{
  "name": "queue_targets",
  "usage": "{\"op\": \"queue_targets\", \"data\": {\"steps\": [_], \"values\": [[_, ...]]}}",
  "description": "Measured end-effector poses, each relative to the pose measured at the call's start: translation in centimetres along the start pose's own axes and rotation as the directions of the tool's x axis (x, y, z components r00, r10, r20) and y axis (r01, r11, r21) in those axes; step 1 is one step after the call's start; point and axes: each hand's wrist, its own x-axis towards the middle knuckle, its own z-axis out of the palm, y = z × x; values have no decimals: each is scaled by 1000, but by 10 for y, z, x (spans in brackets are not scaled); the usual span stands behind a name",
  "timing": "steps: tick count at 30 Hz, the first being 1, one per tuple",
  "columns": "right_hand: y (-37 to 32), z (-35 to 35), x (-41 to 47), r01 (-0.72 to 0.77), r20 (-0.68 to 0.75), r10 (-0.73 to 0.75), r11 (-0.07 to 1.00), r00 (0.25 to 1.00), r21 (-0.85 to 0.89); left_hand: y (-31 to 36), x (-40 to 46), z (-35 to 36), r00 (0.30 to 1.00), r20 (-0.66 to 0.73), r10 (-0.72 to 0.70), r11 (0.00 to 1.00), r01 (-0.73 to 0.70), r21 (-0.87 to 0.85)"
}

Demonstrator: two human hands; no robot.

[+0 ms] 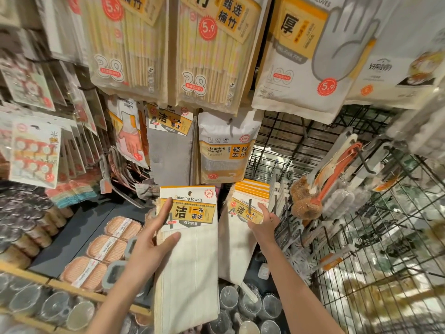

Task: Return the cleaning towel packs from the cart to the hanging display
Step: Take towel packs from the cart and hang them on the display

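Currently left hand (154, 239) grips cleaning towel pack (189, 249) upright, left of hook (250, 206); right hand (263, 222) pinches hung packs (245, 213).

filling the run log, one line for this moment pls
left hand: holds cream cleaning towel pack | right hand: steadies hung cream towel packs on hook | step: pack not yet hung

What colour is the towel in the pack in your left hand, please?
Cream-white towel, seen in the head view.
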Motion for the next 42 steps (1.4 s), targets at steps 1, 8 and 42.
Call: {"op": "queue_targets", "data": {"steps": [1,8,42], "values": [[-2,0,-2,-15,-5,15,1000,1000,12,1,-1,-1,1000,-3,5,1000,-5,-3],[-27,-3,-31,110,-75,-100,984,992,139,8,-9,-3,999,-31,7,998,-9,-55],[-84,0,-161,312,139,-374,889,917,334,8,-37,9,996,-54,-69,955,50,-293]]}}
